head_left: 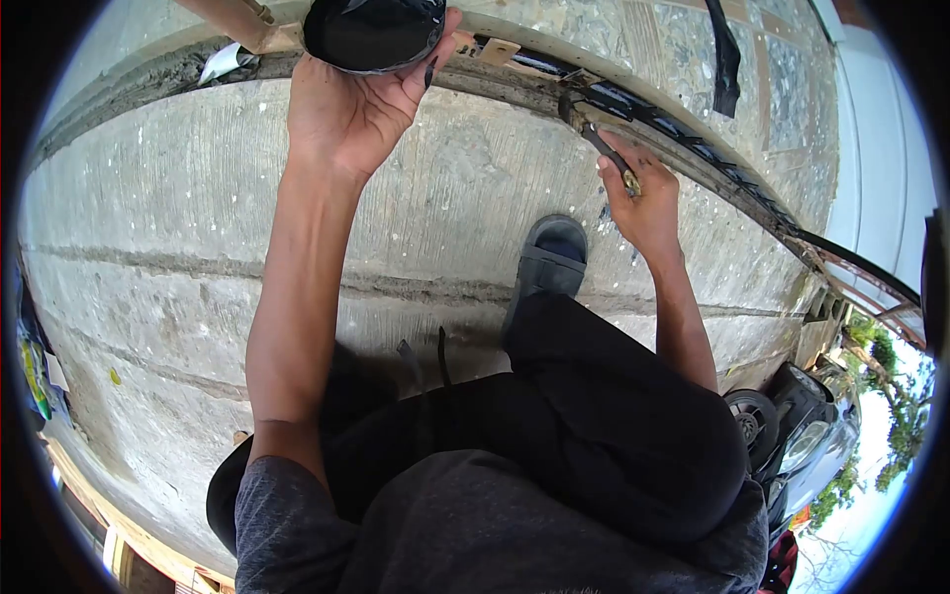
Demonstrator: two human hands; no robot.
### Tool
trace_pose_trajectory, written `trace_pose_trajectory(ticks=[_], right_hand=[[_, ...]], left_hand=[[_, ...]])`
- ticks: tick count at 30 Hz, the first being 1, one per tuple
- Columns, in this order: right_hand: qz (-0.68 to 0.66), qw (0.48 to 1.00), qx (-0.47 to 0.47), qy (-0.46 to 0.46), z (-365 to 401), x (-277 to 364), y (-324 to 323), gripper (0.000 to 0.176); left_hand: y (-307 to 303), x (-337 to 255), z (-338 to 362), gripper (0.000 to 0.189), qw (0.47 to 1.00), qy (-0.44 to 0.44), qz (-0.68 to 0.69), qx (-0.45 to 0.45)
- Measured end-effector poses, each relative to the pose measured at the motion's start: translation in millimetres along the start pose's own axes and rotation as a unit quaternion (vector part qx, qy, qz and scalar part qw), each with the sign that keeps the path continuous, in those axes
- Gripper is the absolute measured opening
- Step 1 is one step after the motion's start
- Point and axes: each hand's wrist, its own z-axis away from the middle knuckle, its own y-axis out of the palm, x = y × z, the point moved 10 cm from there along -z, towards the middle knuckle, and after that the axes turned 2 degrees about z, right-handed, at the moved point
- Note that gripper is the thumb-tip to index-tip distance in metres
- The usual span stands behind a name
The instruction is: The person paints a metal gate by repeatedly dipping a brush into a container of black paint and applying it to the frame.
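My left hand [361, 114] is closed around the underside of a round container [341, 65], its fingers partly hidden beneath it. Black paint [376, 32] fills much of the container, and a dark smear marks one of my fingers. In my right hand [645, 193] is a paintbrush [614, 158], gripped by the handle. Its dark bristle end reaches the near edge of a long, narrow bar [683, 139] lying along the ground. Wet-looking black coats parts of that bar.
A small wooden block [500, 51] sits by the bar. Beyond it lies a black strip [725, 64]. My sandalled foot [550, 255] rests on the rough concrete floor [445, 198]. At left is a crumpled silvery scrap [228, 63]; a motorcycle [797, 421] stands at lower right.
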Motion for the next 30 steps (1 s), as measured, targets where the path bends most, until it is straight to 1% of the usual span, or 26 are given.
trace_pose_trajectory(ticks=[2, 5, 8, 9, 11, 12, 13, 16, 20, 23, 25, 26, 28, 29, 30], right_hand=[[0.068, 0.995, -0.01, -0.071, -7, 12, 6, 0.027], [0.126, 0.987, 0.025, -0.094, -18, 5, 24, 0.03], [0.119, 0.991, -0.005, -0.062, -25, 5, 2, 0.029], [0.131, 0.987, -0.034, -0.083, -20, 15, -9, 0.028], [0.121, 0.986, -0.036, -0.105, -9, 17, -11, 0.027], [0.117, 0.986, -0.039, -0.115, -6, 16, -9, 0.026], [0.105, 0.987, -0.018, -0.122, -6, 16, -2, 0.027], [0.138, 0.984, 0.018, -0.107, -17, 5, 13, 0.028], [0.117, 0.985, -0.056, -0.11, -15, 15, -30, 0.028], [0.121, 0.987, 0.003, -0.105, -10, 11, -13, 0.028], [0.115, 0.987, 0.032, -0.109, -13, 6, 7, 0.028], [0.121, 0.987, 0.038, -0.094, -17, 0, 12, 0.029], [0.133, 0.988, 0.046, -0.07, -27, -8, 13, 0.03], [0.128, 0.987, 0.016, -0.093, -26, -2, -2, 0.031], [0.122, 0.988, 0.0, -0.09, -24, 3, -15, 0.031]], left_hand=[[2, 3, 2, 0.047, 0.994, 0.022, -0.02, -0.101], [8, 3, 2, 0.045, 0.998, 0.021, 0.001, -0.057], [4, 1, 2, 0.043, 0.997, 0.021, -0.008, -0.072], [3, 1, 3, 0.043, 0.997, 0.024, -0.007, -0.078], [2, -1, 3, 0.042, 0.995, 0.031, -0.007, -0.092], [3, -1, 2, 0.042, 0.996, 0.03, -0.013, -0.082], [3, 0, 0, 0.042, 0.997, 0.026, -0.018, -0.072], [4, 6, -2, 0.043, 0.998, 0.018, -0.02, -0.063], [6, 8, -1, 0.043, 0.998, 0.001, -0.034, -0.051], [4, 7, -3, 0.044, 0.998, 0.012, -0.004, -0.057], [4, 7, -6, 0.045, 0.999, -0.004, -0.034, -0.038], [4, 10, -6, 0.046, 0.998, -0.015, -0.047, -0.029], [0, 11, -3, 0.046, 0.997, -0.004, -0.029, -0.074], [-3, 11, -1, 0.046, 0.995, 0.003, -0.018, -0.097], [-4, 11, 1, 0.046, 0.995, 0.005, -0.017, -0.095]])
